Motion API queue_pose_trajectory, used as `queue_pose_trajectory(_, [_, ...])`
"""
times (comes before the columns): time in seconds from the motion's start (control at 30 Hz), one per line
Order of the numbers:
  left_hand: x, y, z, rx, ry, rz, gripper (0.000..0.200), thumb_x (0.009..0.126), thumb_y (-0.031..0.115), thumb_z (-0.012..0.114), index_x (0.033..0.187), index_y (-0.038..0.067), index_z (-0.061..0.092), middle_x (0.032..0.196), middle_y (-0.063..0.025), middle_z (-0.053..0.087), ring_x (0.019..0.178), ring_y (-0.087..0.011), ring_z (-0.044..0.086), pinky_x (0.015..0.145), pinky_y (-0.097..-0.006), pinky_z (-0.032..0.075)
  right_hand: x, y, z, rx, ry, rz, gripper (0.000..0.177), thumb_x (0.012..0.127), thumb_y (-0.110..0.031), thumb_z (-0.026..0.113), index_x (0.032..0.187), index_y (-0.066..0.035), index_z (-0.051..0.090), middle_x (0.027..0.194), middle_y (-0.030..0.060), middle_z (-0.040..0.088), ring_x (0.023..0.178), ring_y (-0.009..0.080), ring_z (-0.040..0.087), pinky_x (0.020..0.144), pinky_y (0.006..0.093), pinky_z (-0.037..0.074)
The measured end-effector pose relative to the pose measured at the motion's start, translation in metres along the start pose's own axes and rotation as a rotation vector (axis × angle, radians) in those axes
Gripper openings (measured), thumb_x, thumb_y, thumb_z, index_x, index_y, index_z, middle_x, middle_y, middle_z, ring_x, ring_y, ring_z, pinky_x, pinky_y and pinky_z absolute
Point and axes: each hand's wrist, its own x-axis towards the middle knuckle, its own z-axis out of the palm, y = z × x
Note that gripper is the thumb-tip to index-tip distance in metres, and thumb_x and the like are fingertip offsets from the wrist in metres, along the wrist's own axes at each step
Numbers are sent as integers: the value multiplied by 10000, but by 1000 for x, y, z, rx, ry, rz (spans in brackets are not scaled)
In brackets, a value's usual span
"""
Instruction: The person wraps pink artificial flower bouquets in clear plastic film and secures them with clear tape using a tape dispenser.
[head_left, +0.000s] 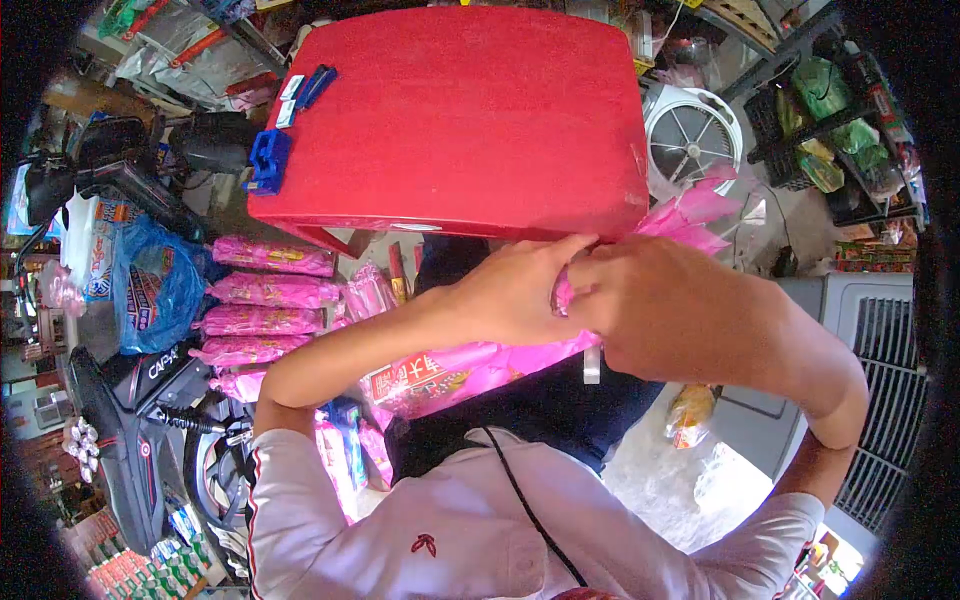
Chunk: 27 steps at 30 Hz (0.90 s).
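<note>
A long pink plastic package (470, 375) with a red and white printed label lies across my lap, below the near edge of the red table. My left hand (525, 285) is closed round its gathered neck. Pressed close against it, my right hand (640, 300) grips the same neck with curled fingers. The loose pink end of the wrapper (695, 215) fans out past my right hand toward the upper right. My fingers hide the exact spot where the plastic is pinched.
On the red table (450, 120) sit a blue tape dispenser (268, 162), a blue stapler (317, 88) and small white boxes (290, 88). Several similar pink packages (265, 320) are stacked at left, beside a blue plastic bag (155, 290) and a motorbike (115, 440). A round fan (693, 148) stands right.
</note>
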Motion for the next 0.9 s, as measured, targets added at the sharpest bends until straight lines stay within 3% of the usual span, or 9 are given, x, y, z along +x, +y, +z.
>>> queue_pose_trajectory(0.2, [4,-9,13,-17,43,136,908,719,366,747,1433,-40,359,1122,-326,627,1029,-491,613,914,-521,487,12,9,-5,111,-57,89,133,692,-100,635,783,-5,650,830,169,665,830,351,675,747,452,553])
queue_pose_trajectory(0.37, [3,-17,20,-26,55,222,431,726,227,751,1117,90,634,1035,-189,677,949,-401,655,816,-474,533,20,17,-5,35,-59,112,125,711,-113,627,754,2,653,786,174,667,794,355,678,724,452,549])
queue_pose_trajectory(0.43, [1,-8,15,-36,74,232,402,734,229,746,1102,104,642,1044,-185,677,944,-405,655,811,-472,534,21,19,-4,21,-51,110,134,710,-114,628,756,8,658,772,184,666,766,364,678,709,450,549])
queue_pose_trajectory(0.53, [3,-5,8,1,-111,82,671,723,312,746,1235,-65,528,1038,-345,641,997,-462,635,872,-525,515,25,17,-10,34,-107,164,149,706,-112,631,769,19,662,749,197,664,740,374,679,695,450,551])
queue_pose_trajectory(0.67, [1,-11,14,-64,11,118,689,718,306,748,1229,-93,515,1053,-340,640,1004,-475,627,891,-518,508,23,10,-19,-21,-133,172,145,705,-95,624,764,30,667,719,205,661,737,379,683,698,454,554])
queue_pose_trajectory(0.9, [1,-9,11,-84,23,206,694,752,302,738,1267,-93,490,1137,-326,625,1092,-458,600,969,-490,474,8,7,-7,122,61,163,144,718,-82,607,773,35,671,755,225,668,751,391,681,710,455,557])
